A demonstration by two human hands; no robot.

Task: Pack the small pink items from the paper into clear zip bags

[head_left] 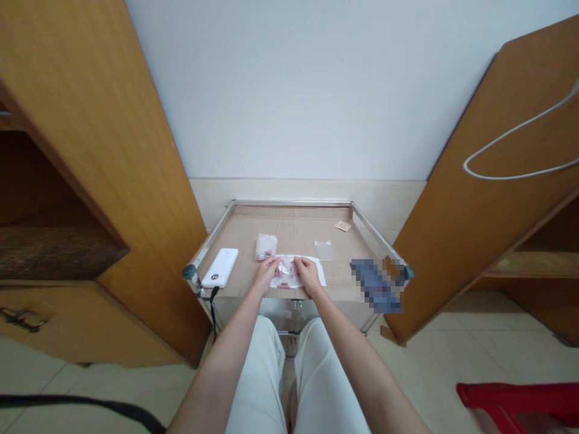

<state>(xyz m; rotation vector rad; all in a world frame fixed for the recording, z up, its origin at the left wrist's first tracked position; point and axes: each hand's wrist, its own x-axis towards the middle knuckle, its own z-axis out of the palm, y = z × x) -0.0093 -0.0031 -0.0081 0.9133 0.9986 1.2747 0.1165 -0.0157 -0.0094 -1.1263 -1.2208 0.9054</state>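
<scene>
Head view: looking down onto a low metal-railed cart (289, 203) topped with brown cardboard.
Packet: a clear plastic bag of small pink pieces (284, 270) lies on a white paper sheet (319, 272) near the cart's front edge, where both hands can easily reach it.
Hands: the left hand (266, 274) and right hand (309, 275) close in from either side, fingers (275, 263) curled and pinching the bag's edges, seemingly to steady it.
Nearby: a second pink-filled plastic bag (266, 247) sits just behind, beside a flat clear bag (324, 250); a white power bank (219, 267) trails a black cable (212, 307) at the left.
Beyond: a small tan card (342, 226) lies by the far rail; a pixelated object (375, 286) blocks the right corner.
</scene>
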